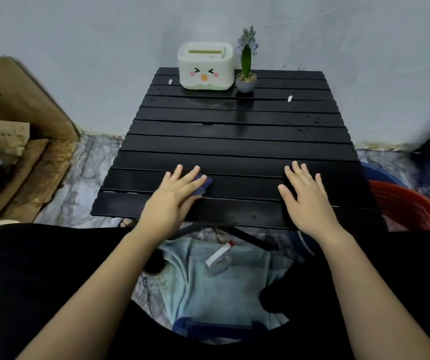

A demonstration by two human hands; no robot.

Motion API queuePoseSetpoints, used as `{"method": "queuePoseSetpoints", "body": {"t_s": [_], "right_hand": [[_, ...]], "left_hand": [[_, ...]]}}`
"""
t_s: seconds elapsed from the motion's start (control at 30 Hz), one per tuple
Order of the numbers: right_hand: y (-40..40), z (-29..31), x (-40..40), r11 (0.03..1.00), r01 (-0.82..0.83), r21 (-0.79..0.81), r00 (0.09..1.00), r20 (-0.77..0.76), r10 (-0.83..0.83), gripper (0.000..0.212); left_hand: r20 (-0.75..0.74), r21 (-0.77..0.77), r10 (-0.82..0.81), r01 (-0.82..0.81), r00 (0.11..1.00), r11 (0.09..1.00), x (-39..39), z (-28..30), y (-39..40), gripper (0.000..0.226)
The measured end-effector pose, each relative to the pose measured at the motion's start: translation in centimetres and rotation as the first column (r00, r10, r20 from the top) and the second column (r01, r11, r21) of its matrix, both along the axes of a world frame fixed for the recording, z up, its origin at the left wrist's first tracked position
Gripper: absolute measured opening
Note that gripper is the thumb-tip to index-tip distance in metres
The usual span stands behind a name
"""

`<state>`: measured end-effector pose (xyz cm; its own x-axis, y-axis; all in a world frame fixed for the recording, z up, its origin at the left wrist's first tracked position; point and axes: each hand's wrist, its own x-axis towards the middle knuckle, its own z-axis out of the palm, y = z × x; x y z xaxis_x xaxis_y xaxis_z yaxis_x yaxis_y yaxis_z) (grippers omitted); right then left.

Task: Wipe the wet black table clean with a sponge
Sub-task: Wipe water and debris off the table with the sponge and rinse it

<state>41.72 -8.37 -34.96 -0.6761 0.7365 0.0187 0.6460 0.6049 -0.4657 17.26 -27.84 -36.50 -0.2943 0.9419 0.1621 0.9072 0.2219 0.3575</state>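
The black slatted table (234, 141) stands in front of me, with water drops on its far slats. My left hand (172, 193) lies flat over a dark blue sponge (205, 184) near the table's front edge, pressing it to the slats; only the sponge's right end shows past my fingers. My right hand (305, 193) rests flat on the front right of the table, fingers spread, holding nothing.
A white tissue box with a cartoon face (205, 66) and a small potted flower (246, 74) stand at the table's far edge. Two small white scraps (289, 99) lie on the slats. A red basket (406, 206) sits at the right, cardboard (19, 141) at the left.
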Motion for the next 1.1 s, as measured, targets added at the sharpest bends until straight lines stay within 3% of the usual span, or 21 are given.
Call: {"method": "queuePoseSetpoints", "body": {"t_s": [0.07, 0.17, 0.27, 0.37, 0.5, 0.63, 0.73, 0.83, 0.97, 1.1], "right_hand": [[0.2, 0.2, 0.4, 0.999, 0.002, -0.044, 0.999, -0.041, -0.004, 0.052], [0.9, 0.7, 2.0, 0.995, 0.094, -0.021, 0.995, -0.026, -0.094, 0.05], [1.6, 1.2, 4.2, 0.983, 0.182, -0.023, 0.983, 0.009, -0.182, 0.046], [1.9, 1.5, 5.4, 0.985, 0.159, -0.064, 0.987, 0.009, -0.159, 0.044], [2.3, 1.5, 5.6, 0.989, 0.133, -0.069, 0.99, 0.047, -0.13, 0.044], [2.7, 2.0, 5.2, 0.98, 0.147, -0.135, 0.988, 0.066, -0.139, 0.046], [2.8, 2.3, 4.9, 0.973, 0.161, -0.163, 0.986, 0.075, -0.151, 0.047], [2.8, 2.6, 4.9, 0.967, 0.17, -0.191, 0.985, 0.063, -0.161, 0.047], [2.8, 2.8, 4.8, 0.963, 0.181, -0.197, 0.983, 0.06, -0.173, 0.047], [2.6, 2.6, 4.4, 0.965, 0.206, -0.161, 0.977, 0.089, -0.194, 0.048]], "left_hand": [[0.041, 0.018, 0.198, -0.199, 0.979, 0.98, -3.2, -0.2, -2.4, 0.041], [0.052, -0.014, 0.526, -0.526, 0.849, 0.85, -4.4, -0.2, -3.3, 0.041], [0.001, 0.014, 0.631, -0.631, 0.776, 0.776, -0.2, 0.0, -0.4, 0.039], [0.004, 0.068, 0.468, -0.467, 0.884, 0.882, 7.6, 0.0, 4.0, 0.039], [-0.029, 0.068, 0.104, -0.102, 0.994, 0.993, 17.2, 0.1, 8.9, 0.045], [-0.141, 0.071, -0.188, 0.199, 0.972, 0.977, 19.4, -0.3, 9.5, 0.04], [-0.211, 0.047, -0.243, 0.259, 0.947, 0.965, 17.1, -0.6, 7.1, 0.04], [-0.149, 0.06, -0.131, 0.141, 0.98, 0.988, 13.4, -0.7, 3.6, 0.04], [-0.008, 0.067, 0.131, -0.13, 0.991, 0.989, 6.4, -0.5, -2.0, 0.039], [0.135, 0.043, 0.507, -0.516, 0.851, 0.855, 0.8, 0.6, -4.6, 0.036]]}}
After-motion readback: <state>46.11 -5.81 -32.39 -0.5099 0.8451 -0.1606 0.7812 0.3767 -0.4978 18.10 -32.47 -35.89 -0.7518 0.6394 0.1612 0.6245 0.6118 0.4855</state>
